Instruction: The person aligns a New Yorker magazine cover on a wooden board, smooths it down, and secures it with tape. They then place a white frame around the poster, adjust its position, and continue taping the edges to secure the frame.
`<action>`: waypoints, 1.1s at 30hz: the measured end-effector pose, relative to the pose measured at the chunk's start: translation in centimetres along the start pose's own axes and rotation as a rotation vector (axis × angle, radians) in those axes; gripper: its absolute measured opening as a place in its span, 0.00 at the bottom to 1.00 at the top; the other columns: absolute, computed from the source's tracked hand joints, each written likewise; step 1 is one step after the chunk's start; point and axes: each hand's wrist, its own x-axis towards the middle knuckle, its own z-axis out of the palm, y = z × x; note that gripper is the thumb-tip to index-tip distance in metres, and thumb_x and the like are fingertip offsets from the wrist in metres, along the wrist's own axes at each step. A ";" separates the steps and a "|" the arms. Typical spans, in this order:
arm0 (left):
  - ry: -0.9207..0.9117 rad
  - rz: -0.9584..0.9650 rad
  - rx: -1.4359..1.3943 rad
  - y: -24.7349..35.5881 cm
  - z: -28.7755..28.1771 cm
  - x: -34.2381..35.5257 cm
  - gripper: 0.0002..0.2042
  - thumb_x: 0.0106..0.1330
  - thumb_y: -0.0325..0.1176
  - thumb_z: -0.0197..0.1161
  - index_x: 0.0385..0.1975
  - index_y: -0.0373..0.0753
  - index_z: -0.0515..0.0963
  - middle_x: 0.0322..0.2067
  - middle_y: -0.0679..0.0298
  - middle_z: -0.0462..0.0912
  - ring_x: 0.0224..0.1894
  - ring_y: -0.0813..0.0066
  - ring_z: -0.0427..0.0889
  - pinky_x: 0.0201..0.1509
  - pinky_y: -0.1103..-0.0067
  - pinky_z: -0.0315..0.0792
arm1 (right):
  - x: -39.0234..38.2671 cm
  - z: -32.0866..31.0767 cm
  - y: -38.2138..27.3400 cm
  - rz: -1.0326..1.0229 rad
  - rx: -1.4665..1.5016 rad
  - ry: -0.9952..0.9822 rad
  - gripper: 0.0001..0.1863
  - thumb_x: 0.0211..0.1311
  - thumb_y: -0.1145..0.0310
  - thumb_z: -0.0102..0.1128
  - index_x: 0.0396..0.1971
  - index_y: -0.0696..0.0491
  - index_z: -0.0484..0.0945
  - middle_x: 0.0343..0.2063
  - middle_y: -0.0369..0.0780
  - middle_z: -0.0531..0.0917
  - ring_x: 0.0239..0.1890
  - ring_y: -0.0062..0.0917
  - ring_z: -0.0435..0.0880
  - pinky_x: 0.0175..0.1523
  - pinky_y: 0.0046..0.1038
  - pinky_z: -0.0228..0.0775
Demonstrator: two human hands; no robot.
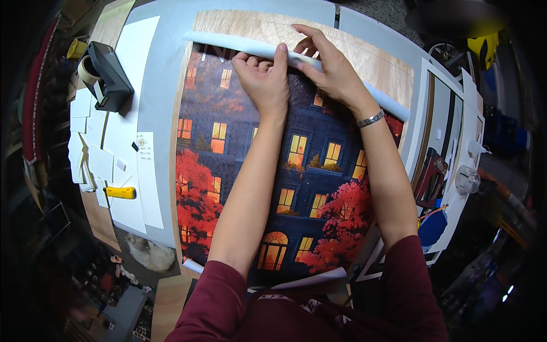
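A large print (296, 216) showing a dark blue building with lit windows and red trees lies over a plywood board (239, 25), its far edge curled into a white-backed roll (386, 101). My left hand (264, 82) is closed at the roll's middle, fingers curled beneath and thumb upright against it. Just to the right, my right hand (333, 74) holds the roll between thumb and bent fingers, the upper fingers partly lifted above it. Both forearms reach across the print, hiding part of it.
On the left are white sheets (137, 68), a black tape dispenser (114, 80) and a yellow cutter (119, 192). At the right are white frames (423, 80), a dark red tool (430, 176) and a clear container (466, 181). A white furry animal or bundle (148, 252) lies below the table's left edge.
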 end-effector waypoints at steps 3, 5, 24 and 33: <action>0.085 0.163 0.221 -0.6 -1.2 0.5 0.25 0.67 0.23 0.66 0.58 0.26 0.60 0.49 0.48 0.76 0.48 0.64 0.80 0.57 0.73 0.76 | 0.6 -0.7 -0.7 0.030 0.148 -0.086 0.31 0.68 0.75 0.61 0.71 0.46 0.69 0.41 0.42 0.86 0.43 0.33 0.87 0.51 0.31 0.79; 0.079 0.152 0.236 -0.4 -1.0 0.1 0.21 0.67 0.24 0.60 0.56 0.26 0.61 0.50 0.48 0.75 0.53 0.61 0.77 0.62 0.69 0.72 | 1.2 -1.0 -0.2 0.071 0.144 -0.098 0.29 0.69 0.75 0.58 0.70 0.47 0.70 0.39 0.43 0.86 0.41 0.32 0.87 0.49 0.30 0.78; 0.036 0.137 0.123 -0.4 -1.1 0.3 0.15 0.75 0.25 0.60 0.56 0.27 0.68 0.46 0.53 0.83 0.47 0.70 0.84 0.52 0.75 0.77 | 1.5 3.7 -1.9 -0.249 -0.175 0.123 0.35 0.64 0.80 0.59 0.71 0.48 0.66 0.37 0.43 0.81 0.43 0.38 0.83 0.49 0.41 0.77; 0.089 0.158 0.194 -0.5 -1.0 0.3 0.14 0.73 0.26 0.62 0.53 0.26 0.70 0.43 0.52 0.85 0.44 0.68 0.85 0.51 0.73 0.77 | 0.9 5.1 -1.5 -0.246 -0.228 0.185 0.37 0.66 0.76 0.60 0.75 0.45 0.63 0.38 0.43 0.80 0.41 0.40 0.81 0.49 0.40 0.77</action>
